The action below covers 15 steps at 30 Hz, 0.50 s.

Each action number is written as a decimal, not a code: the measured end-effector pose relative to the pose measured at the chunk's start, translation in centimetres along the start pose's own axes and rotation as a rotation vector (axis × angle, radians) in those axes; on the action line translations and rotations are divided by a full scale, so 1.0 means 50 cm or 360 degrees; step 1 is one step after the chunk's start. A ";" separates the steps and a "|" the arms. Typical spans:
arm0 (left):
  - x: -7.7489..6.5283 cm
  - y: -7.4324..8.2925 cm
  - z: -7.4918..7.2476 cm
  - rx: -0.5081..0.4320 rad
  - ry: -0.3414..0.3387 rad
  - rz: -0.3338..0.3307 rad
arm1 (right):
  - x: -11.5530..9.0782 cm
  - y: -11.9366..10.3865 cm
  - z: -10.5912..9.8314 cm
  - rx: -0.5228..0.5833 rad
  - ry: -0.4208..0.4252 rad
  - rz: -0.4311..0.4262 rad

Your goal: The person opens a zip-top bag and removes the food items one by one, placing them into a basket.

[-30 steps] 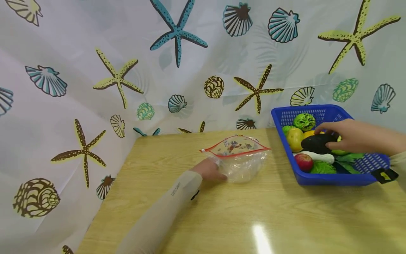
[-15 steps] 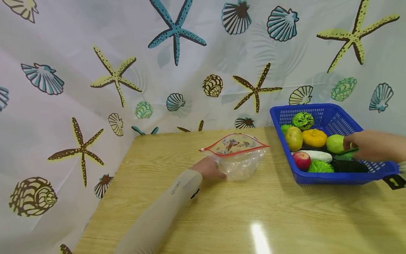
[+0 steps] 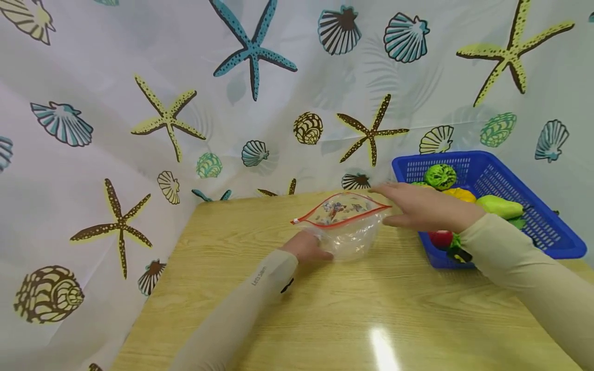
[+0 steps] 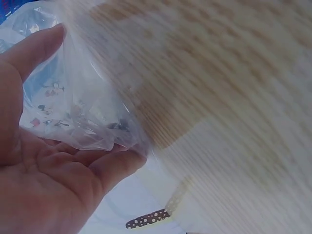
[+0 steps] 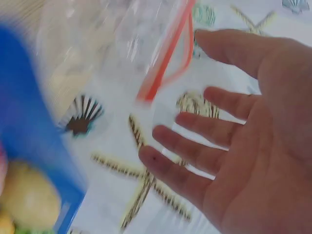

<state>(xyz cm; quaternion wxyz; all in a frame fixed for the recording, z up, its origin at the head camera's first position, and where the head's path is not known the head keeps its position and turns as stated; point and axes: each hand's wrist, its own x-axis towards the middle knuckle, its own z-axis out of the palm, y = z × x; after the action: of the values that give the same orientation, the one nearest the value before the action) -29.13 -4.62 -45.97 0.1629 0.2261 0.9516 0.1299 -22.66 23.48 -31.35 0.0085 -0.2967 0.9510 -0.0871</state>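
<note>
A clear plastic zip bag [image 3: 350, 243] with a red zip edge stands on the table, mouth gaping upward. My left hand [image 3: 307, 248] holds its left lower side; in the left wrist view the thumb and curled fingers [image 4: 117, 168] lie around the film. Beyond the bag's right end, my right hand [image 3: 424, 206] hovers with nothing in it. In the right wrist view its fingers are spread and relaxed beside the red zip strip [image 5: 165, 56]. The basket's near left part is hidden behind this hand and sleeve.
A blue plastic basket [image 3: 492, 172] on the right contains a mottled green gourd [image 3: 440, 176], a yellow squash [image 3: 460, 194], a light green pear-shaped piece [image 3: 501, 206] and a red apple [image 3: 441, 238]. A patterned curtain [image 3: 278, 113] hangs behind the wooden table [image 3: 352, 314].
My right hand has let go of a dark eggplant-like piece, shifted to the basket's front right, and moved left out of the basket to the bag. My left hand has stayed at the bag.
</note>
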 end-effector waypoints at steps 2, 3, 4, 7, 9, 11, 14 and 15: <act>0.004 -0.004 0.001 -0.0012 0.0017 0.0005 | 0.031 -0.015 0.011 -0.0029 -0.0007 -0.0035; 0.006 -0.006 0.002 -0.0025 0.0022 0.0009 | 0.044 -0.022 0.016 -0.0051 -0.0014 -0.0049; 0.008 -0.009 0.003 -0.0051 0.0025 0.0006 | 0.055 -0.026 0.022 -0.0080 -0.0021 -0.0060; 0.013 -0.020 0.004 -0.0129 0.0047 -0.0013 | 0.079 -0.034 0.036 -0.0188 -0.0024 -0.0080; 0.016 -0.029 0.003 -0.0152 0.0079 -0.0003 | 0.088 -0.035 0.042 -0.0249 0.0027 -0.0105; 0.020 -0.035 0.004 -0.0190 0.0133 0.0023 | 0.090 -0.033 0.048 -0.0301 0.0095 -0.0142; 0.026 -0.046 -0.003 -0.0240 0.0194 0.0088 | 0.091 -0.029 0.052 -0.0351 0.0224 -0.0220; 0.027 -0.050 -0.008 -0.0251 0.0201 0.0106 | 0.091 -0.028 0.054 -0.0359 0.0255 -0.0244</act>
<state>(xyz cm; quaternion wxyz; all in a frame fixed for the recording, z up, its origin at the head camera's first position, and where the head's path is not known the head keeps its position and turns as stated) -31.40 -6.21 -46.75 0.1154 0.2355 0.9387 0.2238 -25.46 19.34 -33.61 -0.1075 -0.3596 0.9269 -0.0034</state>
